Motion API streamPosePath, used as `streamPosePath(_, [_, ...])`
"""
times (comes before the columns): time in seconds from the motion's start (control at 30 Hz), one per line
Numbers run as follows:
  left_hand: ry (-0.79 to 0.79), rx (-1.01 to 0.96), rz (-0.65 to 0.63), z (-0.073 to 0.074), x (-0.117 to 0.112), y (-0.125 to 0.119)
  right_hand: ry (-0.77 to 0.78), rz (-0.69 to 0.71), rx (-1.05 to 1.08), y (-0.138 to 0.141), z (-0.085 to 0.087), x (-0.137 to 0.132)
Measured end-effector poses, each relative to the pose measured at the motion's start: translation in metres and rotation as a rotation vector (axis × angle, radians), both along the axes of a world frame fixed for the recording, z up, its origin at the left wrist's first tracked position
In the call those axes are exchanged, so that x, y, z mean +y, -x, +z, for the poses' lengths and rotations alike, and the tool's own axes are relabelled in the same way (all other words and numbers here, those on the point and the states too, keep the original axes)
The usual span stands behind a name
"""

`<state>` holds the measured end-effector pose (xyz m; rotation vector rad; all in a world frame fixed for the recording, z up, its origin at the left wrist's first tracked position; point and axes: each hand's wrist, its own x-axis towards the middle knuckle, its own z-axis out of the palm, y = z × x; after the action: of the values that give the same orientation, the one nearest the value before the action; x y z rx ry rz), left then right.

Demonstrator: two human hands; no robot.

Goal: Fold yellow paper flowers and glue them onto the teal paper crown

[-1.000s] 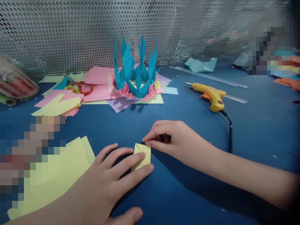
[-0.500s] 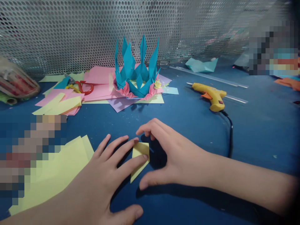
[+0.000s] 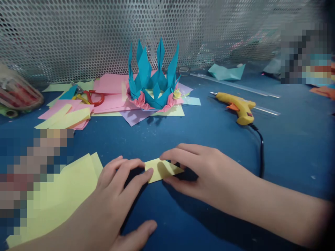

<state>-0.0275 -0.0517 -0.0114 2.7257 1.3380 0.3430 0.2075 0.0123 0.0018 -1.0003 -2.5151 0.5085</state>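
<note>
A small folded piece of yellow paper (image 3: 161, 169) lies on the blue table (image 3: 214, 136) between my hands. The fingertips of my left hand (image 3: 117, 195) press down on its left end, fingers stretched forward. At its right end my right hand (image 3: 201, 172) pinches the paper between the forefinger above and the thumb below. Larger yellow sheets (image 3: 60, 195) lie just left of my left hand.
A blue paper crown on a pink base (image 3: 153, 82) stands on loose coloured sheets (image 3: 110, 101) at the back, with red-handled scissors (image 3: 92, 97) to its left. A yellow glue gun (image 3: 238, 106) with a black cord lies at right. Perforated metal mesh (image 3: 104, 35) walls the back.
The yellow paper has been turned from standing lengthwise to lying crosswise. My right hand came round from behind it and now pinches its right end; my left fingers drew back to its left end.
</note>
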Motion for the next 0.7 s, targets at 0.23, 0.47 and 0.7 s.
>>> streamPosePath(0.23, [-0.015, -0.110, 0.054, -0.007, -0.004, -0.005, 0.302, -0.122, 0.194, 0.001, 0.004, 0.010])
streamPosePath(0.47, [-0.075, -0.073, -0.026, -0.007, -0.004, -0.003, 0.539, -0.252, 0.440, 0.000, 0.006, 0.015])
streamPosePath(0.7, [-0.119, -0.060, -0.068, -0.007, -0.003, -0.003, 0.759, -0.300, 0.475, 0.002, -0.005, 0.012])
